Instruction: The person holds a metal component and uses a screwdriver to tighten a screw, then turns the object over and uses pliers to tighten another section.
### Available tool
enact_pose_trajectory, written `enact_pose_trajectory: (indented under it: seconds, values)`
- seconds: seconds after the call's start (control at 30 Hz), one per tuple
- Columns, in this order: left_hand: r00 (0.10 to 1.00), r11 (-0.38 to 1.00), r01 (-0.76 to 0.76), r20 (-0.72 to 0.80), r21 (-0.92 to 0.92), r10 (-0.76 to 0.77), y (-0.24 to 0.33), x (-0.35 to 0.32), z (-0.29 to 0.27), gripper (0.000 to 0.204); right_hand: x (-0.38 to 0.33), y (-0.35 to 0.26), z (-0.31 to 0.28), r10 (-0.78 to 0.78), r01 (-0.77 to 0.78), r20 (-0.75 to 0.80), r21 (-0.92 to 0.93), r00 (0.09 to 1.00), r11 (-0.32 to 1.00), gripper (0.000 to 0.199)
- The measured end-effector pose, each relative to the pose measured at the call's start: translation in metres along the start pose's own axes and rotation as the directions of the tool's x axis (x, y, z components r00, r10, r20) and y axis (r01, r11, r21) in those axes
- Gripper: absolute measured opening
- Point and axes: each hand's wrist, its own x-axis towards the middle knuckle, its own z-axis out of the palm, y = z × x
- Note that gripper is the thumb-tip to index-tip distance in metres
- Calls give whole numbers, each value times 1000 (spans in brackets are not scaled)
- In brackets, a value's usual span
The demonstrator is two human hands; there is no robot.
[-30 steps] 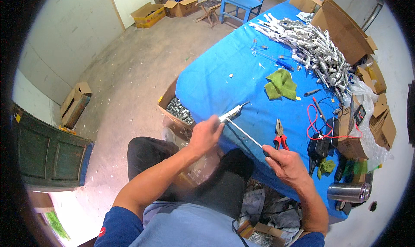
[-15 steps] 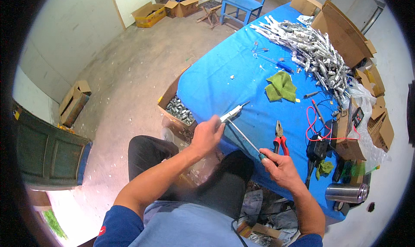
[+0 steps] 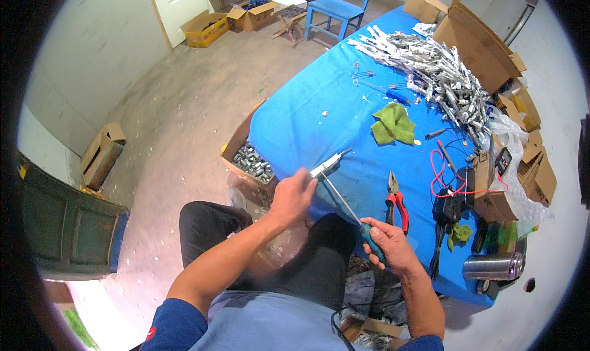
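My left hand (image 3: 293, 195) is closed round the near end of a slender white part (image 3: 326, 165) with a thin dark metal tip. The part points up and to the right over the table's near edge; its exact kind I cannot make out. In my right hand (image 3: 394, 248) is a screwdriver (image 3: 372, 243) with a teal handle, fingers wrapped round it. Its long shaft slants up to the left, and the tip meets the white part just beyond my left fingers. Red-handled pliers (image 3: 397, 206) lie on the blue cloth beyond my right hand.
On the blue-covered table (image 3: 295, 120) lie a green rag (image 3: 393, 123) and a large heap of white and silver parts (image 3: 430, 68). A steel cup (image 3: 491, 268) lies at the right edge, near cables. Left of the table stands a box of metal pieces (image 3: 252, 162).
My right hand has lowered and turned, so more of the screwdriver's handle shows. The left hand still holds the white part. The whole view has shifted slightly.
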Motion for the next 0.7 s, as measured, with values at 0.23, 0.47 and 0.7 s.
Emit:
enact_pose_trajectory:
  seconds: [0.23,0.47,0.7]
  values:
    - [985,965,173,57,-195,-165,-1,-15,-6,26,-32,6,21,-506,266,-73,-781,860,565,45]
    - [878,647,474,263,-597,-400,-1,-24,-17,28,-52,5,42,-412,344,-460,-227,787,911,51]
    - [719,261,676,537,-689,-441,12,-17,-35,32,-21,41,81,-405,466,-489,4,772,885,47]
